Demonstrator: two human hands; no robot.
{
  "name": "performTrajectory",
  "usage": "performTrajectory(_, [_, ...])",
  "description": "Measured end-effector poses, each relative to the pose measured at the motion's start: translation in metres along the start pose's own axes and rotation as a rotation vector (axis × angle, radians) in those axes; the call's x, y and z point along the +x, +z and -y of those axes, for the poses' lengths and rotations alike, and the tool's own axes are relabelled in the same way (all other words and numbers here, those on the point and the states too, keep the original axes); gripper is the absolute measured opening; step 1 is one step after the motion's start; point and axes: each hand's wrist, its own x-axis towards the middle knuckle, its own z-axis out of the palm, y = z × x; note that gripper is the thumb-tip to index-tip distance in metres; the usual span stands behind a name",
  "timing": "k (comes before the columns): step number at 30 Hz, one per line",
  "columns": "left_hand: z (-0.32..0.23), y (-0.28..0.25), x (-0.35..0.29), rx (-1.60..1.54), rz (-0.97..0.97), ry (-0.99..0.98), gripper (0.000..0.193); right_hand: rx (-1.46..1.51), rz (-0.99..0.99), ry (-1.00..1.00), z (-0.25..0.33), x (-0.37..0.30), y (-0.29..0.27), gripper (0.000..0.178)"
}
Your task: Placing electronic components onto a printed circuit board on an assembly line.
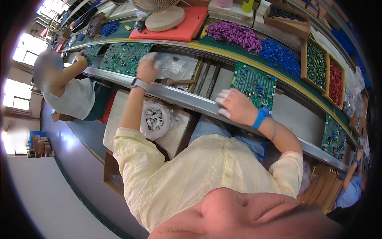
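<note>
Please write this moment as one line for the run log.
left hand: near green circuit board | right hand: near second green board | firm grip: cannot tell

Reference item: the red sheet (195,20). All positions are given from this item, as seen by the wearer. On the sheet: a fan (154,4) and a round beige base (165,20). To its right: a pile of purple parts (234,35), then a pile of blue parts (280,57). Farther right: a tray of green parts (316,63), then a tray of red parts (335,81). Right, toward the rear: a pink container (224,3), a yellow-green bottle (247,5) and a cardboard box (292,26) containing dark parts. Well to its left: a co-worker (71,99) in a white top.
</note>
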Motion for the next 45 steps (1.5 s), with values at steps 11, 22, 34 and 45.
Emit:
performTrajectory(11, [0.157, -0.033, 0.008, 0.435, 0.205, -0.755, 0.056, -0.065, 0.274, 0.27, 0.006, -0.022, -0.004, 0.036])
performTrajectory(22, [0.137, -0.035, 0.01, 0.316, 0.248, -0.698, 0.059, -0.287, 0.01, 0.79, 0.004, -0.155, -0.053, 0.034])
performTrajectory(34, [0.12, -0.006, -0.012, 0.278, 0.305, -0.361, 0.05, -0.459, -0.089, 1.017, -0.013, -0.222, -0.066, 0.029])
performTrajectory(45, [-0.025, -0.014, -0.013, 0.072, 0.427, -0.203, 0.045, -0.549, -0.138, 1.124, -0.022, -0.255, -0.073, 0.026])
